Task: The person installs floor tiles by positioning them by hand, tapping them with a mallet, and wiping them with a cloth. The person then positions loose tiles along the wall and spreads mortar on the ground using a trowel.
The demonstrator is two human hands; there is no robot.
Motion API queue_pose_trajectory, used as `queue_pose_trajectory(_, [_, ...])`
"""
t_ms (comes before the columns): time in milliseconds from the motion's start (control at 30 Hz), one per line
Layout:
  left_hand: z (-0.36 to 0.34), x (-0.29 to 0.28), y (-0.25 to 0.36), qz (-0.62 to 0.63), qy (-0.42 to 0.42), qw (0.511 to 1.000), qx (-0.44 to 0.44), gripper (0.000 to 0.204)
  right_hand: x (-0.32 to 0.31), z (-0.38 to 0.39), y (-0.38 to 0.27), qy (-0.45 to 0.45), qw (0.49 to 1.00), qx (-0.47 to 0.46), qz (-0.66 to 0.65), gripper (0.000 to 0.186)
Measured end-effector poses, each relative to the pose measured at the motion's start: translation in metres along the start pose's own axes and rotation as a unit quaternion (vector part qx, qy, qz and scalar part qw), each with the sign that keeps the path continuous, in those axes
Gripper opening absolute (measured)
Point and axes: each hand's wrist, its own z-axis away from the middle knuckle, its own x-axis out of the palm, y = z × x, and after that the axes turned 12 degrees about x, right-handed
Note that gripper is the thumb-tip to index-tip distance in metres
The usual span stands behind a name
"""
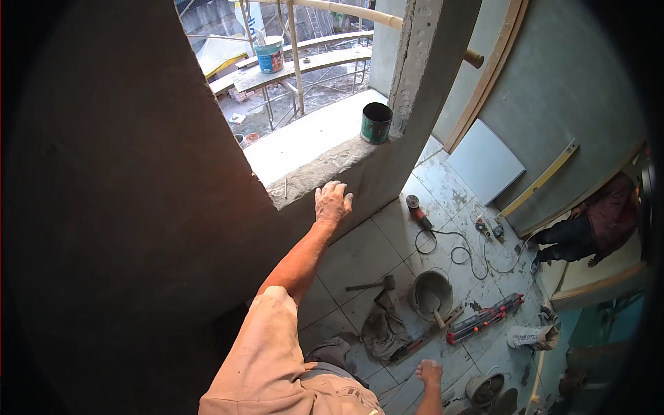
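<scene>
My left hand [333,203] reaches up to the wall just under the rough window sill [315,169]. Its fingers are a little bent with the thumb apart, and nothing shows in them. A green tin can [376,123] with an open top stands at the right end of the sill, beyond the fingers. Low in the view, my right hand [429,372] is closed over the floor; what it holds, if anything, is hidden. Near it lie a red and grey long tool [485,318] and a black bucket [430,293] with a trowel-like tool in it.
On the tiled floor are an angle grinder [418,211] with its cord, a mallet [373,283], a dark cloth [384,328] and an open sack [534,337]. A white panel [486,160] and a yellow level [539,178] lean by the right wall. Another person [595,225] stands at right.
</scene>
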Motion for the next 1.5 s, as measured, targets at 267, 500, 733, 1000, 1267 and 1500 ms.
queue_pose_trajectory(267, [-0.078,0.013,-0.068,-0.135,-0.011,0.986,-0.098,0.056,0.066,0.023,-0.174,-0.074,0.984,-0.150,0.067,0.017])
queue_pose_trajectory(500, [-0.071,0.040,-0.091,-0.209,0.045,0.973,-0.086,0.057,0.134,0.019,-0.330,-0.029,0.930,-0.299,0.210,0.025])
queue_pose_trajectory(733, [-0.069,0.039,-0.089,-0.194,0.070,0.974,-0.095,0.055,0.295,0.069,-0.548,-0.017,0.720,-0.656,0.225,0.032])
queue_pose_trajectory(1000, [-0.077,0.025,-0.083,-0.203,0.051,0.971,-0.112,0.056,0.394,0.057,-0.619,0.043,0.609,-0.717,0.336,0.044])
queue_pose_trajectory(1267, [-0.088,0.015,-0.084,-0.185,0.030,0.973,-0.131,0.056,0.396,0.065,-0.632,0.057,0.612,-0.691,0.380,0.037])
queue_pose_trajectory(1500, [-0.085,0.015,-0.083,-0.170,-0.008,0.975,-0.141,0.059,0.396,0.063,-0.629,0.051,0.624,-0.678,0.385,0.036])
